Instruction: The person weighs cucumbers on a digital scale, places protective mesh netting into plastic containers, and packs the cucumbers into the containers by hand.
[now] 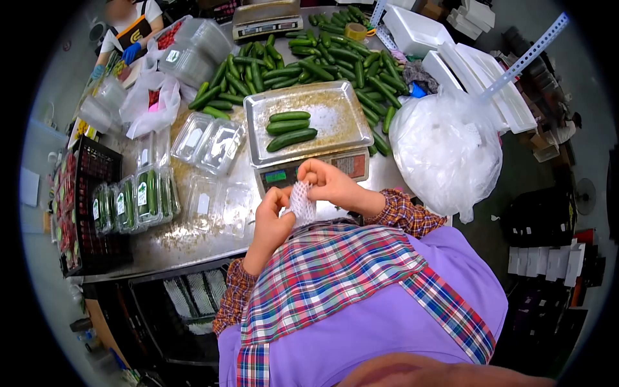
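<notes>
Both of my hands meet just in front of the weighing scale. My left hand [274,222] pinches the lower left side of a white foam net sleeve [302,205]. The fingers of my right hand [329,184] are closed on its upper right edge. Whether anything is inside the net, I cannot tell. Beyond my hands, a metal tray [342,116] rests on the scale [276,175], and three cucumbers [290,128] lie in it. A large pile of cucumbers [322,61] spreads behind the tray.
Clear plastic boxes [219,145] and packed cucumber boxes [148,197] stand left, beside a black crate [97,193]. A big plastic bag [445,151] bulges at the right. Another scale [267,24] is at the back. A co-worker [132,29] stands at the far left.
</notes>
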Motion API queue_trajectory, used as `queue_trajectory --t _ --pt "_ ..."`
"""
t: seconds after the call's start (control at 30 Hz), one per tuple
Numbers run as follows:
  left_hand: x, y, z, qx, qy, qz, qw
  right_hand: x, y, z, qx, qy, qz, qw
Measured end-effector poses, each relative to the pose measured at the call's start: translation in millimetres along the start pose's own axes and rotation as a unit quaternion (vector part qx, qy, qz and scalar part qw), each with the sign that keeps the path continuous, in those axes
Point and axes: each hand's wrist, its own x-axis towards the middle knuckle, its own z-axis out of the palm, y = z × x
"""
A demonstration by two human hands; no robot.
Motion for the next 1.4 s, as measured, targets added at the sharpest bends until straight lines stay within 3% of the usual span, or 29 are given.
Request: queue_trajectory --t 0.1,0.23,0.37,0.47,0.5,0.57,0.63,0.67,0.77,0.83,0.97,1.03,1.13,1.23,1.27,1.37,1.4 --pt "-1 22 -7 -0.111 -0.025 -0.120 0.986 -2 -2 3 0.050 -0.020 0.024 0.998" --pt "3 36 -14 -0.300 -0.107 -0.163 0.934 0 3 0 0.071 -0.040 0.030 0.996" --pt "1 24 -25 -0.298 -0.166 -0.159 0.927 2 -1 2 0.051 -0.071 0.040 0.995" --pt "2 30 -29 -0.260 -0.118 -0.155 0.946 5 -15 5 0.077 -0.089 0.114 0.987" --pt "1 30 -31 -0.213 -0.125 -0.152 0.957 6 -18 5 0.094 -0.092 0.149 0.980" --pt "0 29 -37 -0.117 -0.136 -0.145 0.973 14 -12 7 -0.134 -0.099 0.149 0.975" --pt "-4 39 -30 0.046 -0.118 -0.128 0.984 17 -25 17 -0.401 -0.158 0.121 0.894" --pt "-6 46 -26 0.147 -0.105 -0.110 0.977 19 -7 9 -0.465 -0.193 0.022 0.864" --pt "-12 60 -18 0.358 -0.058 -0.024 0.932 25 -32 25 -0.498 -0.237 0.092 0.829" --pt "-15 51 -24 0.493 -0.058 0.082 0.864 31 -21 24 -0.501 -0.223 0.059 0.834" --pt "-20 51 -22 0.516 -0.104 0.067 0.847 32 -29 31 -0.536 -0.256 0.067 0.802" --pt "-24 51 -22 0.528 -0.117 0.063 0.839 36 -26 28 -0.488 -0.286 0.054 0.823" --pt "-25 74 -25 0.494 -0.119 0.111 0.854 36 -26 28 -0.354 -0.319 0.047 0.878" --pt "-30 88 -26 0.266 -0.064 0.059 0.960 34 -23 34 -0.179 -0.330 0.022 0.927" --pt "-30 92 -29 0.163 -0.086 0.016 0.983 34 -24 39 -0.111 -0.327 0.023 0.938" --pt "-35 74 -27 -0.023 -0.024 0.029 0.999 34 -24 52 0.058 -0.328 0.026 0.943" --pt "-31 79 -24 -0.180 -0.034 0.079 0.980 37 -18 51 0.127 -0.335 0.032 0.933"
